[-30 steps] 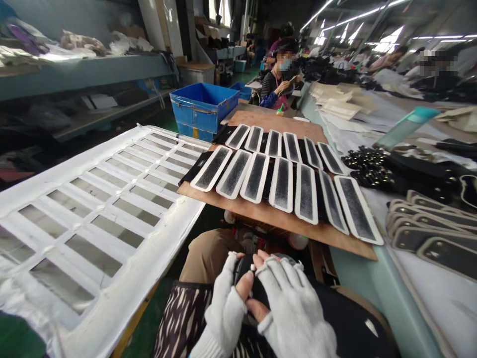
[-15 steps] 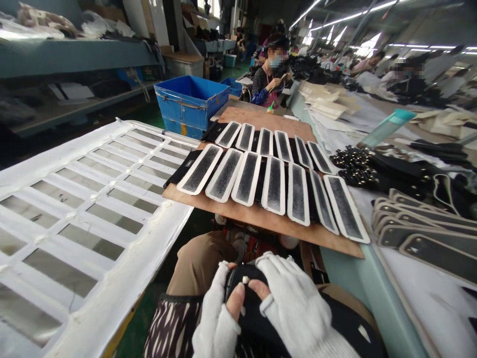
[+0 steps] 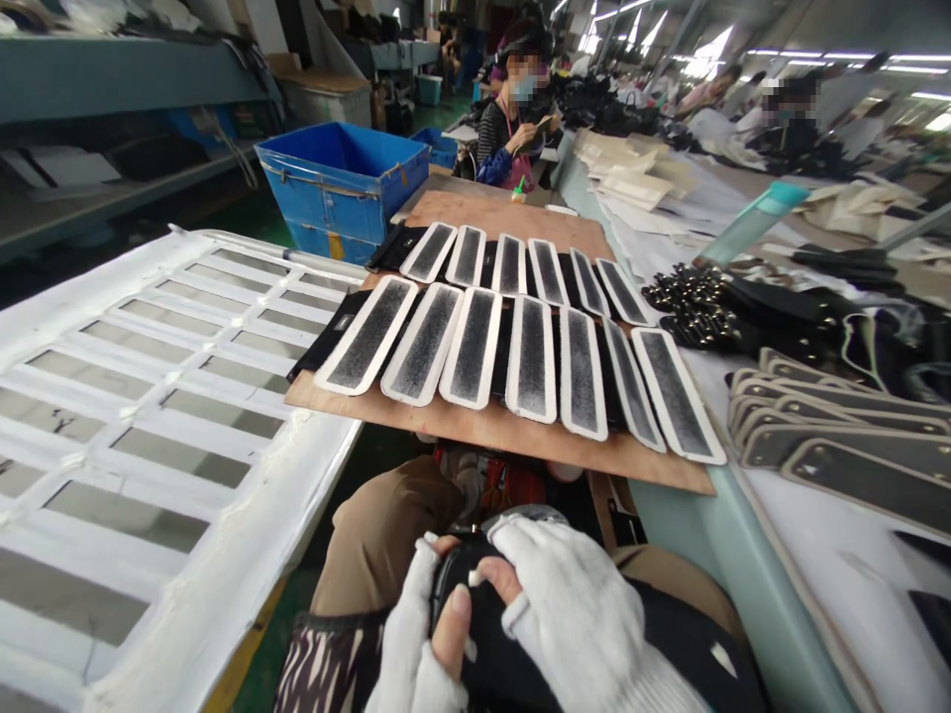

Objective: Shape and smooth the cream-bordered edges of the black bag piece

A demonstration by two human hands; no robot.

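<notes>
A black, smooth piece with a rounded, raised edge (image 3: 491, 639) lies across my lap, perhaps a bag; its full shape is hidden by my hands. My left hand (image 3: 420, 634), in a white fingerless glove, grips its left edge, thumb on top and fingers behind. My right hand (image 3: 580, 609), gloved alike, closes over the far edge from the right. Right by its thumb is a small whitish bit (image 3: 475, 576) on the black surface; whether the thumb pinches or only pushes it I cannot tell. A pale mark (image 3: 723, 660) shows lower right on the black material.
Ahead, a brown board (image 3: 327, 396) carries rows of white-bordered black strips (image 3: 472, 347). A white slotted frame (image 3: 327, 451) stands at left, a blue bin (image 3: 342, 188) behind. Grey straps (image 3: 854, 475) and metal hardware (image 3: 690, 297) lie right. A masked person (image 3: 505, 129) sits beyond.
The view has shifted a little, so the board and bin sit further left and higher. My right thumb has drawn slightly away from my left thumb, with the whitish bit beside it.
</notes>
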